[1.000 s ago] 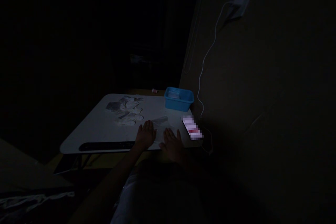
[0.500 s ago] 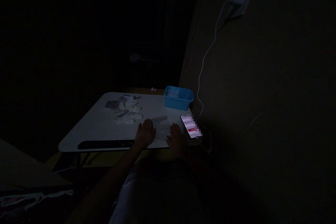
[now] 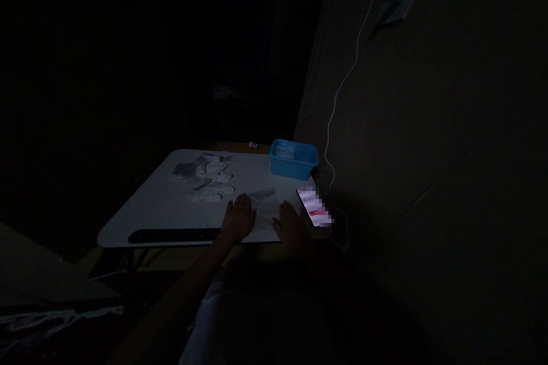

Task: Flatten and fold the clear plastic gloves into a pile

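A clear plastic bag [image 3: 264,211] lies flat near the front edge of the white table [image 3: 162,205]. My left hand [image 3: 238,219] rests flat at the bag's left side, fingers stretched forward. At its right side my right hand [image 3: 291,223] lies palm down, thumb apart from the fingers. Left of my left hand is a loose pile of white cloth-like pieces [image 3: 214,185] and crumpled plastic [image 3: 186,170]; the dim light hides what exactly they are.
A blue basin [image 3: 293,168] with clear packets inside stands at the back right. A lit phone [image 3: 314,208] lies at the right edge, near a white cable [image 3: 336,100] from a wall socket. A black slot strip [image 3: 175,235] runs along the front edge. Behind sits a small pinkish spool-like item [image 3: 253,145].
The whole view has shifted slightly. Both hands stay flat beside the bag, with hardly any movement against the table.
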Action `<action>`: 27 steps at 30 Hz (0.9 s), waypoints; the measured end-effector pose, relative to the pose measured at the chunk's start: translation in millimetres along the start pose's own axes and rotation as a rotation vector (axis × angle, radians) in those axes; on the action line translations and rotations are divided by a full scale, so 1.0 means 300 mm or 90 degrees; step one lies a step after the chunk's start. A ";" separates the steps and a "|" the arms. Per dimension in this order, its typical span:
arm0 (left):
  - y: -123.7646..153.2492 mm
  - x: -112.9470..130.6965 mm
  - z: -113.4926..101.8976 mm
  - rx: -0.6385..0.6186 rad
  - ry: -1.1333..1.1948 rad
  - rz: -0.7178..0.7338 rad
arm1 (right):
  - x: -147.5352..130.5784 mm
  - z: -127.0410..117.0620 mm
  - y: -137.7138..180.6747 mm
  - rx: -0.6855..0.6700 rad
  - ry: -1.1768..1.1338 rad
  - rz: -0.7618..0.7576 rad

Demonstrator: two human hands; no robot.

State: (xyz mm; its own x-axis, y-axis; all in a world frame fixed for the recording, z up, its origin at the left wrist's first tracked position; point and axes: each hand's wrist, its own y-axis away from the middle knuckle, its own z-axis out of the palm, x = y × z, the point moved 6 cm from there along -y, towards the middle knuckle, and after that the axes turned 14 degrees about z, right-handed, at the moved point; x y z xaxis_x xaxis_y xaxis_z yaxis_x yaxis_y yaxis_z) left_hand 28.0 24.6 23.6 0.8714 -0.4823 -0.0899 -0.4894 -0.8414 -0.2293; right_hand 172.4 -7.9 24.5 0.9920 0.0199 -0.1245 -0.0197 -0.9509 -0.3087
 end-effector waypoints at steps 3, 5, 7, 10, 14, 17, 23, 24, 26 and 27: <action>-0.001 0.000 0.001 -0.001 0.008 -0.001 | 0.034 -0.015 -0.020 -0.015 0.016 0.062; -0.001 0.000 0.000 0.002 0.014 -0.004 | 0.021 -0.028 -0.046 -0.030 0.019 0.073; -0.001 0.000 -0.003 0.000 0.013 -0.004 | -0.029 -0.035 -0.077 -0.045 0.005 0.019; -0.001 0.003 -0.008 -0.013 0.005 0.000 | -0.125 -0.021 -0.113 -0.072 -0.010 -0.121; 0.000 0.003 -0.012 -0.019 -0.007 0.001 | -0.160 0.022 -0.152 -0.104 0.005 -0.160; 0.001 0.001 -0.010 -0.006 -0.008 -0.002 | -0.122 0.035 -0.173 -0.090 0.025 -0.135; -0.001 -0.002 0.003 0.006 0.001 -0.001 | -0.029 0.049 -0.196 -0.078 -0.020 -0.030; -0.001 -0.003 0.003 0.007 0.003 -0.004 | -0.023 0.052 -0.197 -0.067 -0.039 -0.018; -0.001 -0.003 -0.001 0.014 0.010 -0.004 | -0.016 0.055 -0.198 -0.034 -0.111 -0.009; 0.000 -0.003 -0.005 0.017 0.014 -0.005 | -0.012 0.056 -0.198 -0.019 -0.152 -0.009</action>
State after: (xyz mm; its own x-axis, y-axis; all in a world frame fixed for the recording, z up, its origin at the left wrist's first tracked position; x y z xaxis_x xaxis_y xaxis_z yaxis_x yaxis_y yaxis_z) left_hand 27.3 24.7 25.1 0.8740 -0.4813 -0.0665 -0.4812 -0.8386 -0.2553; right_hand 168.0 53.7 27.4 0.9345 0.1020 -0.3411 0.0006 -0.9586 -0.2849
